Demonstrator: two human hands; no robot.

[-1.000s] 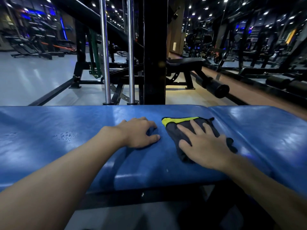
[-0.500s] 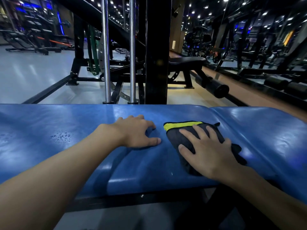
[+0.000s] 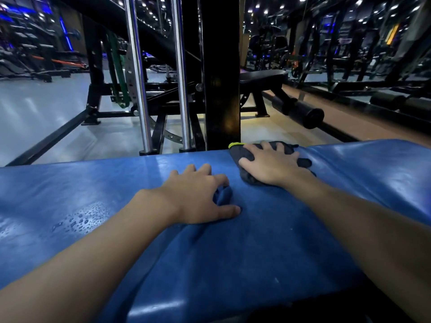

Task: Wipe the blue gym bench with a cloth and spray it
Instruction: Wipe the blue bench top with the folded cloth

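Across the lower half of your view runs the blue gym bench point(image 3: 256, 252), side to side, its vinyl glossy. You stand at its near long edge, so both arms reach over the pad toward the far edge. Just behind that edge rises a black upright post point(image 3: 221, 78) with two chrome rods point(image 3: 137, 78) to its left. They crowd the far side, which is probably why you work from this side.

Your left hand point(image 3: 198, 197) is planted near the middle of the pad. Its fingers are arched and a little apart, and the tips and thumb dig into the padding so that the vinyl puckers between them. It grips nothing. I take it as a brace that carries your weight while the other arm stretches out.

Your right hand point(image 3: 272, 165) lies palm down at the far edge, close to the foot of the post. Its fingers are straight and fanned wide, pressing flat. Under it is the dark cloth point(image 3: 243, 155), whose yellow-green trim shows at its far left corner, right on the bench's edge. The wide spread puts pressure over most of the cloth, which suits a wiping stroke and should stop it bunching.

Left of your left forearm sits a patch of droplets point(image 3: 81, 217), unwiped, so that end looks to be left to do. No spray bottle is in view.
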